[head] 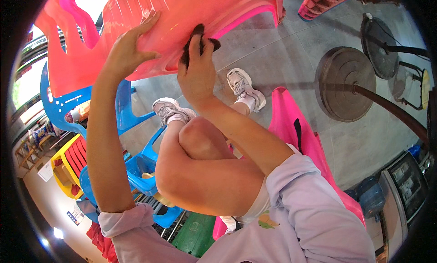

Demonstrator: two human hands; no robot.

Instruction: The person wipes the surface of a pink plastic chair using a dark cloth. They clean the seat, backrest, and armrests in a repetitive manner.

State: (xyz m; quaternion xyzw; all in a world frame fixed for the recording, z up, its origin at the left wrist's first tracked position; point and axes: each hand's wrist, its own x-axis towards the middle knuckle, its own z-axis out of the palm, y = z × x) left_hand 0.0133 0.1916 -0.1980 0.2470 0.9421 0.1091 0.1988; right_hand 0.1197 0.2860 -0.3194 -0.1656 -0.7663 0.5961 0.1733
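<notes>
A large coral-pink plastic chair (164, 34) fills the upper left and tilts across in front of me; stacked with it, brighter pink plastic shows at its edges. My left hand (131, 46) rests against the chair's surface with fingers and thumb spread. My right hand (198, 63) grips a black, soft-looking item (195, 34), perhaps a cloth or a strap, against the chair's lower edge. What exactly the item is, I cannot tell. Part of it sticks out on both sides of the fingers.
Beneath me is a pink plastic chair (300, 126) with a black strip. Blue plastic chairs (65, 106) and a yellow and red one (71, 164) stand at the left. Two round dark stand bases (341, 88) lie on the grey tiled floor at the right, near large blue bottles (370, 196).
</notes>
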